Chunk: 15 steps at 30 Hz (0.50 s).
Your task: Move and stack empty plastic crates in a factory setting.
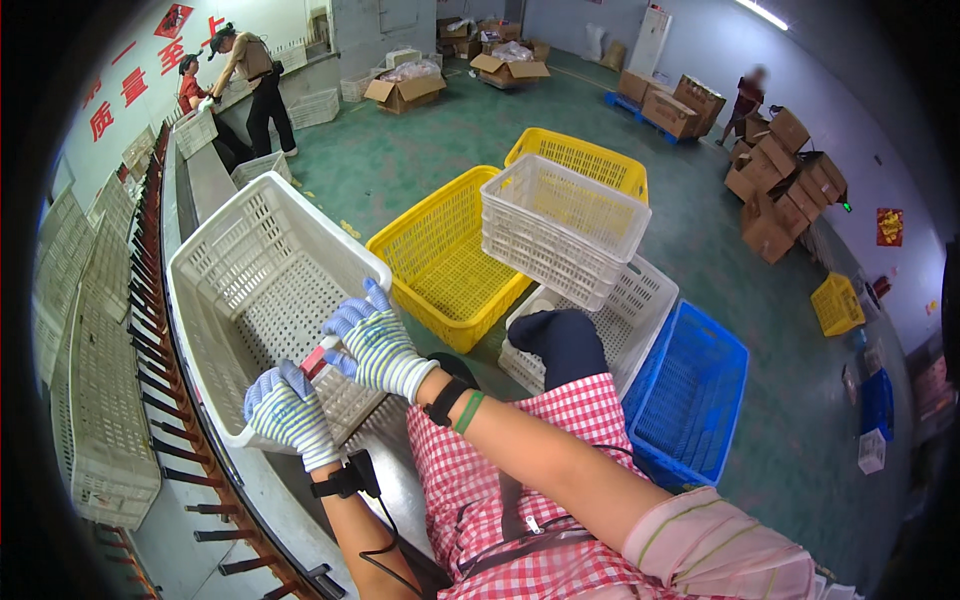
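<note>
In front of me a large white slatted crate (215,265) rests tilted on the metal ledge of the line. Over its near end, my left hand (290,412), in a striped blue-and-white glove, has its fingers curled against a small pink-and-white piece (316,362). My right hand (380,348), in a matching glove, pinches the other end of this piece, one finger raised off it. What kind of thing the piece is cannot be made out. The crate's holed floor shows beyond my hands.
A rail with dark prongs (165,390) runs along the left, white crates (105,400) beyond it. To my right are a yellow crate (450,250), stacked white crates (560,225) and a blue crate (690,390). Two people (245,75) work at the far left; cartons (780,180) stand far right.
</note>
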Each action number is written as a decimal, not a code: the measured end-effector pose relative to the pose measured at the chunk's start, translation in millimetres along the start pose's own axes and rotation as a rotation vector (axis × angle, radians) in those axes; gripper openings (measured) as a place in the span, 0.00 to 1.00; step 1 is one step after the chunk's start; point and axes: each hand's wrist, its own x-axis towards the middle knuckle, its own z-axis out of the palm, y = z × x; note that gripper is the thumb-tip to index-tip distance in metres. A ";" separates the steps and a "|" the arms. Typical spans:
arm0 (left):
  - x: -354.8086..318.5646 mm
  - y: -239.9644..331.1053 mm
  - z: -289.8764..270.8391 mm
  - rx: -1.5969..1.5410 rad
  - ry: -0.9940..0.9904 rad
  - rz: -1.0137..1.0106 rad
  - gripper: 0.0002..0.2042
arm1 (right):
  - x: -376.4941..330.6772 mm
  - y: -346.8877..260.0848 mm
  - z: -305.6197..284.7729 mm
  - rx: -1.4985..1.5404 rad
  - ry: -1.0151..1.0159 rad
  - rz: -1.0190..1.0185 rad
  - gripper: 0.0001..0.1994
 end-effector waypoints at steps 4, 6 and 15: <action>0.7 -1.2 1.7 -0.029 0.019 0.018 0.12 | 2.0 1.1 -0.4 0.000 -0.003 -0.004 0.17; 1.7 1.4 -0.9 -0.022 0.017 0.001 0.12 | 1.6 -0.5 -3.5 0.014 -0.023 -0.003 0.17; 4.1 2.3 -4.8 -0.031 0.029 -0.020 0.11 | 1.8 -3.1 -4.6 -0.002 -0.016 -0.006 0.19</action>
